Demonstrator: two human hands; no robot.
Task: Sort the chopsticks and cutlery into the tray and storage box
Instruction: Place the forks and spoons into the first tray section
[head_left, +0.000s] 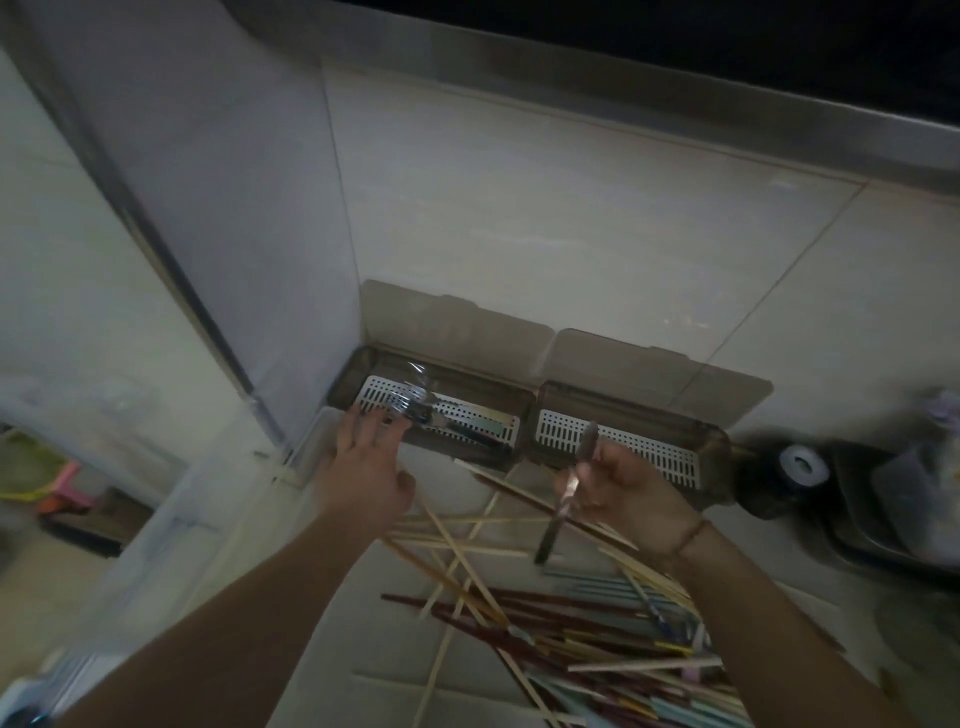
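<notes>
The tiled counter (519, 218) filled most of the view, running back to a steel edge (675, 98) at twelve o'clock, with a sink (883, 519) at three o'clock. Against the back wall, near the centre, stood two brown storage boxes side by side, lids tipped back and open so pieces could be dropped straight in. The left box (441, 415) sat at about eleven o'clock from the hands and already held some cutlery (415, 408) on its white slotted tray (379, 389); the right box (639, 441), at one o'clock, showed only its own bare slotted tray (561, 431).

At five o'clock lay the loose heap of chopsticks (597, 639), pale wood, dark red and pastel ones crossed over each other, not yet sorted.

The left hand (363, 467) reached to the near rim of the left box with fingers spread fairly wide and straight, holding nothing; it looked to be releasing or nudging the cutlery there, though blur made contact hard to judge.

The right hand (623, 488) hovered just before the right box, fingers curled round the middle of a dark-handled utensil (569, 493), probably a spoon, held steeply with its handle down toward six o'clock, likely ready for placing.
</notes>
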